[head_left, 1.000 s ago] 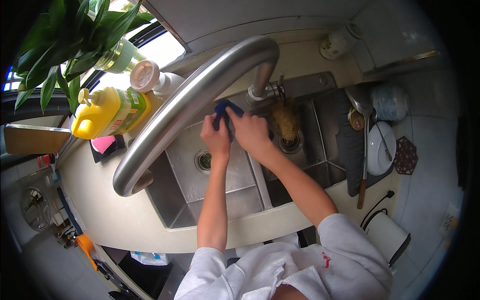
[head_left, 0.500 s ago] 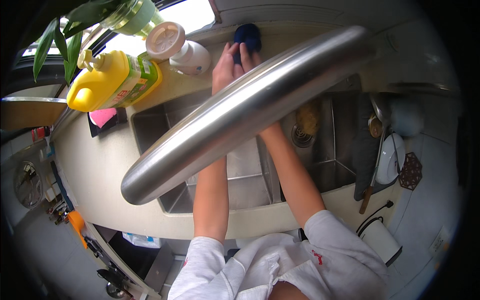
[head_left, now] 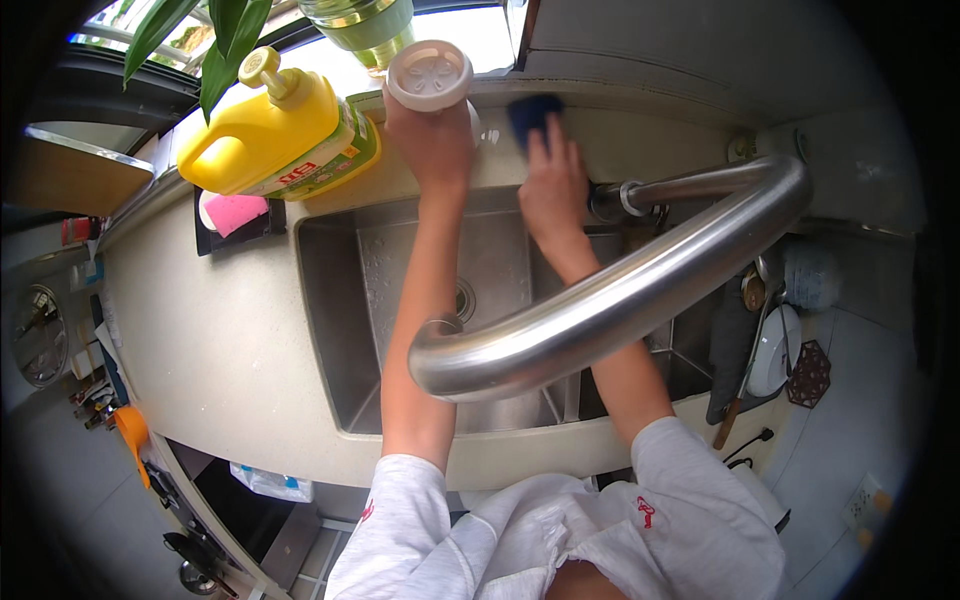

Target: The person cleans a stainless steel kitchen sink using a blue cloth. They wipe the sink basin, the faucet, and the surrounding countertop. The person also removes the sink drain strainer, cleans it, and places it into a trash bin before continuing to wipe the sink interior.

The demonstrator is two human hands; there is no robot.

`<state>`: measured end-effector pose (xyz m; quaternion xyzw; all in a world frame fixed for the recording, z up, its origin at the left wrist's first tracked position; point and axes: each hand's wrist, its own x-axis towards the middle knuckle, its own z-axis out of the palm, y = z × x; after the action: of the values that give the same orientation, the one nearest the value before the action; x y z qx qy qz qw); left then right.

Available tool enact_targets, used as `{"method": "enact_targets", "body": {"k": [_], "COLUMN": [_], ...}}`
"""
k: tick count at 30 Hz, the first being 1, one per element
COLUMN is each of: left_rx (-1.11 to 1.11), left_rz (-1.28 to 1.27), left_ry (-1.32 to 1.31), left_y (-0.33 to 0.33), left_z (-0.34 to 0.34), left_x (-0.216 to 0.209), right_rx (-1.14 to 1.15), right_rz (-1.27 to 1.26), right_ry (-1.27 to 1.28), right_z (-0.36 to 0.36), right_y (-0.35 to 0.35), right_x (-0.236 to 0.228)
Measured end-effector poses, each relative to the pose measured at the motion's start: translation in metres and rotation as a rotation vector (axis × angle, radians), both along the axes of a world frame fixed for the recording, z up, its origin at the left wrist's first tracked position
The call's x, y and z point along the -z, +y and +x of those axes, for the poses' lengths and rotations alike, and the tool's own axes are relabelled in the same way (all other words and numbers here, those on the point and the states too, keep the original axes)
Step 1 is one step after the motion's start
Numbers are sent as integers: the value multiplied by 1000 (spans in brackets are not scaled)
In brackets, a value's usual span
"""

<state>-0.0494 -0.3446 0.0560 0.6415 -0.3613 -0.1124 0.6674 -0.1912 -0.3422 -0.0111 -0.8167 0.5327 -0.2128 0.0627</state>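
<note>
My left hand point(head_left: 428, 150) is closed around a white dispenser bottle point(head_left: 430, 75) with a round, flat top, behind the sink point(head_left: 325, 300). The hand hides most of the bottle's body. Just right of it, my right hand point(head_left: 556, 190) has its fingers on a soft-looking dark blue pad point(head_left: 532, 115), against the counter strip by the wall. The pad is blurred, so I cannot make out its exact kind. A thick steel faucet point(head_left: 600, 320) arches over both forearms and covers part of the right one.
Left of the dispenser stand a yellow pump jug point(head_left: 270, 130) and a black dish point(head_left: 240, 240) with a pink sponge point(head_left: 235, 212). A green-tinted glass jar point(head_left: 370, 40) is on the sill. Right of the sink lie a grey mat point(head_left: 728, 350) and a white dish point(head_left: 772, 355).
My left hand has left the blue pad's side and taken hold of the dispenser. My right hand remains on the pad. The view has shifted, so the faucet appears lower and further right.
</note>
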Motion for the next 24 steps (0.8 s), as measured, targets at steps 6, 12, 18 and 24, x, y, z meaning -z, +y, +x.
{"method": "enact_targets", "body": {"k": [6, 12, 18, 24], "left_rx": [-17, 52, -161, -233], "left_rz": [-121, 119, 225, 232], "left_ry": [-140, 66, 62, 9], "left_y": [77, 177, 245, 278], "left_z": [-18, -28, -9, -2], "left_x": [17, -10, -13, -2], "right_rx": [-399, -432, -1079, -1177], "right_rz": [-106, -237, 30, -94], "right_ry": [-66, -40, 54, 216], "right_z": [8, 42, 48, 49], "right_y": [-11, -32, -18, -16], "right_x": [-1, -3, -15, -22]}}
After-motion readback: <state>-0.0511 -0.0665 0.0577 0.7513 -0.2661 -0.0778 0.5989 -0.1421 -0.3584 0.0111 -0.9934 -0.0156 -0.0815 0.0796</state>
